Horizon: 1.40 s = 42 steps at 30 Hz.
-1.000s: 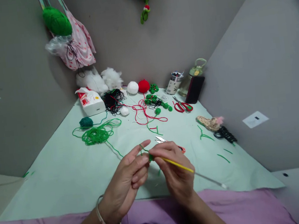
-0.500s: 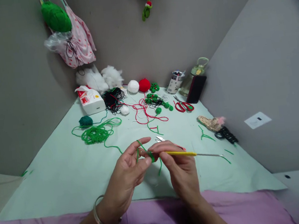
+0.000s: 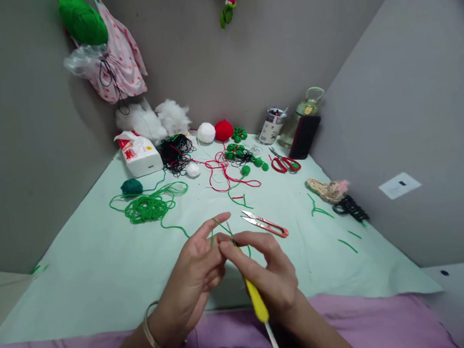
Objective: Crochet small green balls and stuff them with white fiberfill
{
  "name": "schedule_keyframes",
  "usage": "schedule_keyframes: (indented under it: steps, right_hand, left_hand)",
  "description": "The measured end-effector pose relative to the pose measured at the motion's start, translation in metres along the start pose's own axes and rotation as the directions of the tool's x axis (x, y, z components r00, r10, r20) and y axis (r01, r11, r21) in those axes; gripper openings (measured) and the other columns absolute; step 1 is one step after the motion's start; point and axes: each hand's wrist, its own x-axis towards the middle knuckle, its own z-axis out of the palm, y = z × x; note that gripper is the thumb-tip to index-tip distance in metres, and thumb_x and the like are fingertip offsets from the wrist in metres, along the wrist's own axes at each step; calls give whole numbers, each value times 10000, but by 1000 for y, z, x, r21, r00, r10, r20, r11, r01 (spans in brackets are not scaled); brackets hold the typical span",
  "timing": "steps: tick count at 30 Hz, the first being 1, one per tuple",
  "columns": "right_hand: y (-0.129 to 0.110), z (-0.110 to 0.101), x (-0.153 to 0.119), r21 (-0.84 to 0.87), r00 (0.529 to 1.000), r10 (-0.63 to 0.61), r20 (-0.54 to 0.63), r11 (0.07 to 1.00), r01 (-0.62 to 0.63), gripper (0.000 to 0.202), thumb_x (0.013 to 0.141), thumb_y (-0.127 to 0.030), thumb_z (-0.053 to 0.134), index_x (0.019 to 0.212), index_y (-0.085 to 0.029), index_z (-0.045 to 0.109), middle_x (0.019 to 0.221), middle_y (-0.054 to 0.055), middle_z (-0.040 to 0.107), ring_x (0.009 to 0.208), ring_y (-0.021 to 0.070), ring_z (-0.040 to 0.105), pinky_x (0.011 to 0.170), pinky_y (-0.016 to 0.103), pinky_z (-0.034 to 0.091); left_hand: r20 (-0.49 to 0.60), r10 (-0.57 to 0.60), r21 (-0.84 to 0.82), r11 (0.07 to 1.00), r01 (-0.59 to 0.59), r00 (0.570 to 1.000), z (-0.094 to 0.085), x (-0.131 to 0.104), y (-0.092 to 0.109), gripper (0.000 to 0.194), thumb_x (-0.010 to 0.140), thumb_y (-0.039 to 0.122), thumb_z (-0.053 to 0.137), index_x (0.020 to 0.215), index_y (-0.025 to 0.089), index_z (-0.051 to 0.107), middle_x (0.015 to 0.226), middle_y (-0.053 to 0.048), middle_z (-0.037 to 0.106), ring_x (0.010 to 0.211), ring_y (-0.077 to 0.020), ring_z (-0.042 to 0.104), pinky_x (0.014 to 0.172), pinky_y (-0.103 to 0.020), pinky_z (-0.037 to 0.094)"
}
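My left hand (image 3: pixel 188 274) has its index finger stretched out with green yarn (image 3: pixel 221 224) looped over it. Its thumb and other fingers pinch the yarn; the small green work there is mostly hidden behind the fingers. Closed on a crochet hook (image 3: pixel 256 298) with a yellow handle, my right hand (image 3: pixel 273 267) meets the left fingertips. The hook's tip points away from me at the yarn, and its pale rear end points down toward me. From the left hand the yarn runs to a loose green heap (image 3: pixel 147 208) on the table.
Thread snips (image 3: pixel 268 225) lie just beyond my right hand. Red-handled scissors (image 3: pixel 285 163), a bottle (image 3: pixel 308 110) and a phone (image 3: pixel 304 138) stand or lie at the back right. Yarn balls (image 3: pixel 224 131), black yarn (image 3: pixel 175 153) and a tissue pack (image 3: pixel 140 155) line the back.
The crochet hook has swung from pointing sideways to the right to pointing down toward me. My right hand has turned with it, its fingers now at the left fingertips, uncovering the snips.
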Motion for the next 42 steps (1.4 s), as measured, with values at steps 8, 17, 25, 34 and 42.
schedule_keyframes:
  steps: [8,17,25,34,42]
  right_hand:
    - [6,5,8,622,867,497,35,669,-408,199,1034,-195,586,1003,-248,775,930,38,744,736,160,680,690,331,569]
    - [1,9,0,191,981,191,-44,965,-179,361,948,-40,655,1211,-261,767,1092,75,787,988,206,746,833,335,613]
    - [9,1,4,575,840,541,-35,699,-426,227,1034,-159,584,1024,-270,781,878,7,740,723,140,662,761,328,563]
    - [7,0,6,658,814,568,121,568,-494,192,1041,-227,603,1016,-263,791,925,26,765,770,149,676,732,304,567]
    - [2,-2,-3,47,997,63,54,997,-66,357,979,-85,615,1272,-258,724,1105,95,769,997,228,740,821,360,628]
  left_hand:
    - [-3,32,28,999,-32,999,-4,1,-1,378,856,238,831,1199,170,689,830,54,560,450,24,190,407,-172,140]
    - [-54,72,14,997,-71,996,-2,4,-12,372,851,262,855,1182,187,701,772,71,534,445,23,208,397,-136,172]
    - [3,-52,-178,983,52,999,-6,5,0,284,823,168,846,1092,118,768,611,106,423,447,7,126,392,-137,157]
    - [5,26,51,998,-27,1000,-1,3,-2,310,851,235,840,1150,204,760,847,41,592,431,48,268,406,-137,179]
    - [-37,51,35,998,-49,998,-1,1,-2,482,845,261,852,1286,177,675,795,62,555,450,20,228,406,-150,162]
